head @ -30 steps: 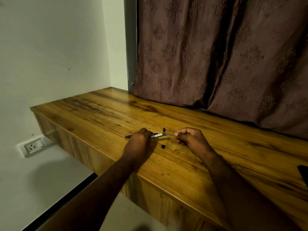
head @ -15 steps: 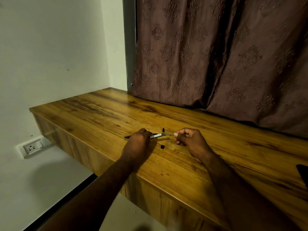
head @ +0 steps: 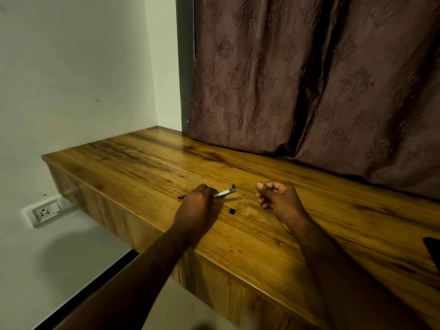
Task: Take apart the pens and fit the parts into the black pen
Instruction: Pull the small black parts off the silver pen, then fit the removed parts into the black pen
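Pen (head: 223,193) clasped in left hand (head: 197,203); right hand (head: 276,198) fisted, apart.

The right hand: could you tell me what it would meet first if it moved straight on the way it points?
Probably the silvery end of the pen that the left hand grips, as the right hand points leftward at it; depth is unclear.

Both forearms reach forward. The left hand (head: 197,203) curls knuckles-up around a pen (head: 223,193); the right hand (head: 278,200) is loosely fisted, contents unclear.
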Demonstrator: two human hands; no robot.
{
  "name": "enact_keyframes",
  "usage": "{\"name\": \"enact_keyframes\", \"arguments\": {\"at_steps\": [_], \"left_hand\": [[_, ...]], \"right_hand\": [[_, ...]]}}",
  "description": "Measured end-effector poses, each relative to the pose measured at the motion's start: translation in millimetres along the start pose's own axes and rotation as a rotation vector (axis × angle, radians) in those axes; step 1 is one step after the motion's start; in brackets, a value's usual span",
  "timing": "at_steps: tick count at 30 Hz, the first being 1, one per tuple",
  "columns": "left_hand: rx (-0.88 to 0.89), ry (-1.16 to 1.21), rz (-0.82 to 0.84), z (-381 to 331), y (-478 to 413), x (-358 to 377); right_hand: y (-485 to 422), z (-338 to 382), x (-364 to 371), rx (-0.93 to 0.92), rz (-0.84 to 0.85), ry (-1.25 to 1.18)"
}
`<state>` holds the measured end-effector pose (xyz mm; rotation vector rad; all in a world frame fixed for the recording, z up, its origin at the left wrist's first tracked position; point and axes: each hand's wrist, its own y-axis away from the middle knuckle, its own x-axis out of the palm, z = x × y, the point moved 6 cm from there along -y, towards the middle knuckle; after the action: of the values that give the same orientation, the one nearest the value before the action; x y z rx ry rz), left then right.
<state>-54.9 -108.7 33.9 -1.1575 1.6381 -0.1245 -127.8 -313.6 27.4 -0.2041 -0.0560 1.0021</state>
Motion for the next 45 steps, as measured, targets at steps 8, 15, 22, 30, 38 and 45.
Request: {"name": "enact_keyframes", "arguments": {"at_steps": [8, 15, 22, 30, 38, 45], "left_hand": [[-0.068, 0.015, 0.021, 4.4, -2.1, 0.5], [-0.243, 0.147, -0.136, 27.6, -6.6, -11.0], [-0.281, 0.27, -0.184, 36.3, -6.3, -9.3], [-0.409, 0.4, -0.154, 41.2, -3.3, -4.2], [-0.465, 0.476, -0.088, 34.7, -2.6, -5.5], [-0.484, 0.606, -0.016, 25.2, 1.3, -2.4]], "right_hand": [[-1.2, 1.3, -9.1, 0.012, -0.069, -0.107], [-7.7, -7.9, -16.0, -0.071, -0.186, 0.262], [-1.9, -1.8, 1.3, -0.154, -0.014, 0.838], [2.7, 0.1, 5.9, -0.132, 0.013, 0.833], [0.6, -6.6, 6.5, -0.067, -0.218, 0.731], [-13.8, -2.0, 30.0, -0.071, -0.215, 0.937]]}}
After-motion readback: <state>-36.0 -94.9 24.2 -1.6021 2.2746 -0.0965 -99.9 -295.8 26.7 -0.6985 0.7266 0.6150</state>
